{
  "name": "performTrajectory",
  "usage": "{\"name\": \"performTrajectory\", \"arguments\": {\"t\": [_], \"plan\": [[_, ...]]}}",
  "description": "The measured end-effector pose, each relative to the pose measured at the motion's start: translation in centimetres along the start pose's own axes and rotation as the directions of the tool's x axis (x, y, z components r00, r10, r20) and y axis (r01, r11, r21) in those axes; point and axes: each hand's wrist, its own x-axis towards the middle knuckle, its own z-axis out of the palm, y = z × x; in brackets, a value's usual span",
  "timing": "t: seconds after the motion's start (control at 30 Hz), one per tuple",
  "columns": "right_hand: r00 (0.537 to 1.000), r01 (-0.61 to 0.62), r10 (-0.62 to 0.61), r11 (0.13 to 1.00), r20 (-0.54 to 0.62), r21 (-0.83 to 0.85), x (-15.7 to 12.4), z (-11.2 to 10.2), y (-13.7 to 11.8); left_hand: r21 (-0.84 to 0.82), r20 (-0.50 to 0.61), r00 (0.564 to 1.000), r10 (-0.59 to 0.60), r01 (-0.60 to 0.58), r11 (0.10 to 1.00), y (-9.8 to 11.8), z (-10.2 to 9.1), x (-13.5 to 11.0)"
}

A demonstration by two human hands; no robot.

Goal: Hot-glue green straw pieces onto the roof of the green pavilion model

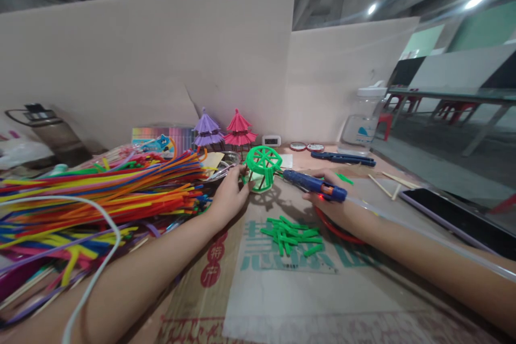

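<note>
The left forearm [157, 266] and right forearm [419, 252] are showing bare, their smooth, slim outlines narrowing toward the wrists. The left hand [228, 196] and right hand [337, 214] are likewise showing bare, the fingers [237, 174] looking slender, their finer details blurring.

A pinkish bench [301, 161] carries a printed cardboard sheet [193, 290], with a translucent sheet [282, 306] over part of it; short green pieces [288, 235] lie in a loose pile on top. Heaped along the left are multicoloured stems [100, 183], with a brown bottle [56, 129] behind them. Toward the back stand a purple tiered model [208, 131], a pink one [238, 129], a small digital clock [271, 141] and a clear bottle [360, 123]. A dark phone [455, 220] lies at right, near thin wooden sticks [381, 187].
</note>
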Motion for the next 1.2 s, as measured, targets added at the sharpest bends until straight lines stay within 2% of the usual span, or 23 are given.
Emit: {"name": "performTrajectory", "arguments": {"t": [0.5, 0.7, 1.2], "plan": [[0.999, 0.0, 0.003, 0.998, 0.043, -0.063, 0.1, 0.0, -0.3, -0.021, -0.003, 1.0, 0.0, 0.0, 1.0, -0.7, 0.3, 0.1], [0.999, 0.041, -0.042, 0.998, -0.024, -0.048, -0.1, 0.1, 0.3, -0.03, 0.007, 1.0, -0.025, 0.025, 0.999, -0.6, 0.3, 0.1], [1.0, 0.028, -0.028, 0.998, 0.001, -0.064, -0.1, 0.1, 0.6, 0.002, 0.006, 1.0, -0.018, 0.018, 1.0, -0.3, 0.2, 0.0]]}}
